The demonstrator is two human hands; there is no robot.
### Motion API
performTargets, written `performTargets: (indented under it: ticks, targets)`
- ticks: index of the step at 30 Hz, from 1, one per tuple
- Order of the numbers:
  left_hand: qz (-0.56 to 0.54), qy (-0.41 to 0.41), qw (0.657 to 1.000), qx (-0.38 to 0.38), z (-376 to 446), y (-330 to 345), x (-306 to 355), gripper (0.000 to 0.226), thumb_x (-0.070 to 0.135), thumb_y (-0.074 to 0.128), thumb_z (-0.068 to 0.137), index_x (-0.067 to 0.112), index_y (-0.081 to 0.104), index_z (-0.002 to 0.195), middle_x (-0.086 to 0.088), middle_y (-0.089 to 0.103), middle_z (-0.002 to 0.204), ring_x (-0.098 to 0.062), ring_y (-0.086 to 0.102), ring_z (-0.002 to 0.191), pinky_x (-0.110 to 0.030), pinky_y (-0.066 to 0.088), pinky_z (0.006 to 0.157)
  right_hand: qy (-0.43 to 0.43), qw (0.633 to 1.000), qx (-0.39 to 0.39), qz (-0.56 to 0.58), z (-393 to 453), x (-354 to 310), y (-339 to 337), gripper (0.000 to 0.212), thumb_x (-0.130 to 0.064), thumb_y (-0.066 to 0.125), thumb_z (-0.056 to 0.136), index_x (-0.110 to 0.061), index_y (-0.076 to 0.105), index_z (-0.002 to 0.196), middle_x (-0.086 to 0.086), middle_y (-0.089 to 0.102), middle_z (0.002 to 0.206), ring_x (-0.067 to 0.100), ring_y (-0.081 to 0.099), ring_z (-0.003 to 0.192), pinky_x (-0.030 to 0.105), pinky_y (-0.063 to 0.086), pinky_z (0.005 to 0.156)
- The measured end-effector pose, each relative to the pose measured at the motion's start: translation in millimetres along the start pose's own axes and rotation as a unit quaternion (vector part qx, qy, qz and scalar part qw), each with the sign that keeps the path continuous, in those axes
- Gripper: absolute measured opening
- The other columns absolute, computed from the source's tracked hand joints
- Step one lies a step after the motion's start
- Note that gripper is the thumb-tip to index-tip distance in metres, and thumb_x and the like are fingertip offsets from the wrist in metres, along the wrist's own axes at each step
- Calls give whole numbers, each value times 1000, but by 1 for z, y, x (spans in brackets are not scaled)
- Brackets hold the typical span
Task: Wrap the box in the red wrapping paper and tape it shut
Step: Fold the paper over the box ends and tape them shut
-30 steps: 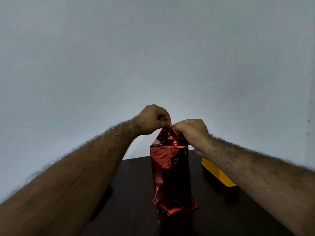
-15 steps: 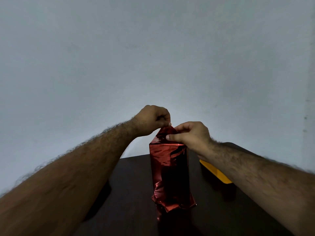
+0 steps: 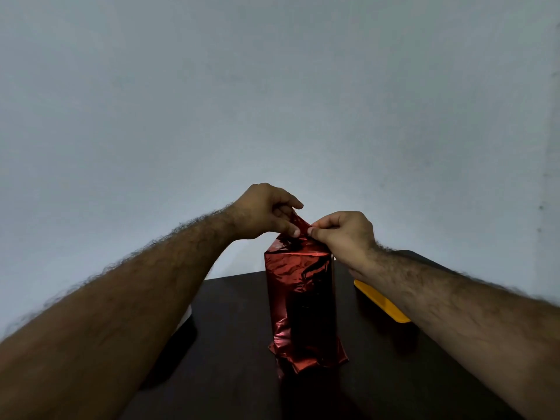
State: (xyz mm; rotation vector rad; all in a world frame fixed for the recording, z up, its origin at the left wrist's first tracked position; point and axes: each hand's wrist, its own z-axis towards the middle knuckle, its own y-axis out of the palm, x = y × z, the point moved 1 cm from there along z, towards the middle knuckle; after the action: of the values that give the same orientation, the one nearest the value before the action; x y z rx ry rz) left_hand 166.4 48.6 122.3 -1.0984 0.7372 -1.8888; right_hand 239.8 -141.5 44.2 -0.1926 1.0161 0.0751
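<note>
Head-camera view: a person's left hand [image 3: 266, 212] and right hand [image 3: 344, 234] meet over the top of a tall box standing upright on a dark surface [image 3: 236, 344], the box already sheathed in shiny red wrapping paper [image 3: 300, 298]. Both sets of fingers pinch the loose peak of foil that rises above the box's upper edge, the left fingers [image 3: 292, 228] curled round one side of the flap and the right fingers [image 3: 315, 230] nipping it from the other, the two almost touching. The step in hand looks to be closing the top end: gathering and creasing the spare paper before folding it flat. That fold would next need pressing down onto the box top and holding with one hand while the other fetches tape; no tape is visible here. Below the fingers, the bottom end flares out in a crumpled skirt on the surface, apparently not yet finished. Under the right forearm lies a flat yellow object [image 3: 381, 303], partly hidden. Beneath the left forearm something dark and a pale sliver show, too hidden to name. Behind everything stands a bare, pale grey wall [image 3: 272, 86].
</note>
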Motion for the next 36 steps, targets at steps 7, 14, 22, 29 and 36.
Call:
performTargets:
  ticks: [7, 14, 22, 29, 36]
  targets:
    - [22, 14, 999, 43, 3, 3, 0, 18, 10, 89, 81, 16, 85, 98, 4, 81, 87, -11, 76, 82, -36, 63, 86, -3, 1000, -12, 18, 0, 2, -1, 11, -11, 91, 76, -18, 82, 77, -3, 79, 78, 12, 77, 75, 35, 66, 74]
    - [65, 38, 996, 50, 1, 8, 2, 13, 10, 81, 86, 23, 82, 88, 7, 78, 84, -8, 66, 72, -25, 53, 69, 36, 996, -80, 36, -3, 4, -5, 80, -63, 98, 44, -23, 76, 109, -8, 76, 104, 8, 74, 98, 29, 60, 86]
    - [80, 36, 994, 58, -14, 14, 8, 10, 10, 83, 85, 20, 83, 88, 8, 79, 82, -2, 71, 69, -8, 44, 64, -42, 995, -83, -29, -13, 6, -8, 45, -52, 99, 55, -29, 83, 90, -11, 79, 88, 2, 75, 87, 32, 64, 86]
    - [124, 31, 991, 45, -33, 18, 7, 16, 14, 81, 85, 27, 86, 92, 13, 78, 87, -2, 71, 83, -26, 57, 76, -114, 973, -119, -162, -13, 3, -13, 53, -78, 82, 57, -38, 83, 92, -23, 76, 88, -4, 69, 92, 26, 57, 86]
    - [216, 74, 973, 7, -43, 19, 19, 23, 11, 72, 94, 25, 84, 108, 8, 80, 108, -9, 70, 95, -29, 56, 86, -146, 930, -160, -297, -6, -10, -19, 59, -79, 82, 56, -41, 82, 101, -17, 74, 95, 3, 64, 95, 26, 53, 80]
